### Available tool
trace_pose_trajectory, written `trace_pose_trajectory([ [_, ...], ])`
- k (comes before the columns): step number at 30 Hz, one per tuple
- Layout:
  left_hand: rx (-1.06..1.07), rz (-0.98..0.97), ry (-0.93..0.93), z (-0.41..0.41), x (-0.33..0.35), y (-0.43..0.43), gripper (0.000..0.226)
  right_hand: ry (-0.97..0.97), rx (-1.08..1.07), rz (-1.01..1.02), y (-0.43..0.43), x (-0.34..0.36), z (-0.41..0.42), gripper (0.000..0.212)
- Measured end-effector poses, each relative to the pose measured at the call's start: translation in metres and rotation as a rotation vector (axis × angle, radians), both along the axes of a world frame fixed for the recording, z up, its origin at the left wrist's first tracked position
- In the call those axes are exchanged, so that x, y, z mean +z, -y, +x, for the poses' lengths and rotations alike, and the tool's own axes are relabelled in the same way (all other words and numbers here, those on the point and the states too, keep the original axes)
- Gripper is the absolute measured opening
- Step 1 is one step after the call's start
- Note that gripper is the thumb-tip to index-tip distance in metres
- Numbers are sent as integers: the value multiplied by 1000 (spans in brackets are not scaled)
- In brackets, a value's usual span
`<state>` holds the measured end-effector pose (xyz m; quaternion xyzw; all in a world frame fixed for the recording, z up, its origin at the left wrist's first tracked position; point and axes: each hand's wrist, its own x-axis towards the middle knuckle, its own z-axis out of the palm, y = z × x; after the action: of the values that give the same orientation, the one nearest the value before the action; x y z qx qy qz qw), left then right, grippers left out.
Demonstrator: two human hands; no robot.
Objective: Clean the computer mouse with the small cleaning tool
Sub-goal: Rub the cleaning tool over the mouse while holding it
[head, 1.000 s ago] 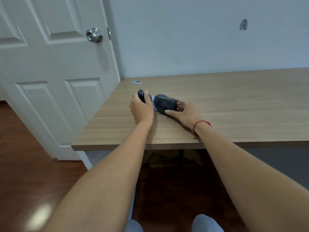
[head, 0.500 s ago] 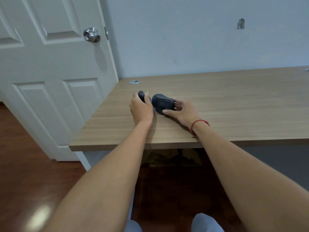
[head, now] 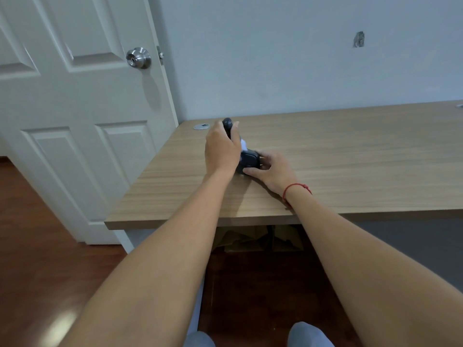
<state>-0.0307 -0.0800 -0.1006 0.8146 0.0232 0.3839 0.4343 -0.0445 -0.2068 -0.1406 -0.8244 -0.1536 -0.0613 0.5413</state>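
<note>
A dark grey computer mouse (head: 249, 159) rests on the wooden desk (head: 350, 156), mostly hidden between my hands. My right hand (head: 269, 170) grips its right side and front, a red string around the wrist. My left hand (head: 221, 146) is closed around the small cleaning tool (head: 228, 125), whose dark rounded handle sticks up above my fingers. A pale blue-white end of the tool (head: 243, 144) shows below my hand and meets the top of the mouse.
A silver cable grommet (head: 201, 126) sits in the desk's far left corner. A white panelled door (head: 75, 121) with a steel knob (head: 138, 57) stands just left of the desk. Cardboard (head: 250, 237) lies under the desk; wooden floor below.
My left hand has lifted and tilted the tool upright, bringing its pale end down onto the mouse. The right hand keeps its hold on the mouse.
</note>
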Motion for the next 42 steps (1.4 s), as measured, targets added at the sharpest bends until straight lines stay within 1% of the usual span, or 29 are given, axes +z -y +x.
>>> trace_pose_trajectory([
  [2,15,18,-35,-2,6,4,26,-5,-4,6,0,-1,0,47],
  [6,-145,0,-35,-6,7,16,32,8,-22,20,1,-1,0,35],
  [8,-108,43,-41,-5,7,12,28,5,-8,11,0,0,-2,36],
  [10,-10,104,-54,-3,10,3,30,6,4,0,0,1,-4,40],
  [12,15,113,-65,0,13,0,30,8,4,7,1,1,-4,41],
  [16,-131,-5,-15,-3,8,8,32,-2,-20,7,1,2,-4,35],
  [18,-69,16,13,-1,1,2,26,-19,-11,6,1,2,-5,39],
  [21,72,49,-8,5,-2,-15,28,-36,-6,-5,2,3,-4,46],
  [23,61,6,-3,4,0,-20,27,-37,-18,4,2,2,-3,49],
  [26,-21,-136,106,-1,-4,-13,33,-41,-52,56,2,0,0,56],
  [28,-45,-162,110,-2,-15,-10,33,-20,-49,79,2,0,0,57],
  [31,13,-56,18,0,-33,-17,25,12,-70,26,2,-1,1,52],
  [32,27,-47,1,0,-36,-20,24,16,-84,-7,2,-1,3,50],
  [34,11,-99,30,0,-35,-21,25,30,-113,-75,1,-3,6,43],
  [36,-19,-184,73,-2,-32,-20,25,33,-144,-145,-2,-3,8,41],
  [38,-56,-195,98,-3,-32,-18,26,11,-159,-199,-5,-3,6,46],
  [42,-105,-181,67,-3,-33,-16,29,-17,-257,-288,-9,-4,5,68],
])
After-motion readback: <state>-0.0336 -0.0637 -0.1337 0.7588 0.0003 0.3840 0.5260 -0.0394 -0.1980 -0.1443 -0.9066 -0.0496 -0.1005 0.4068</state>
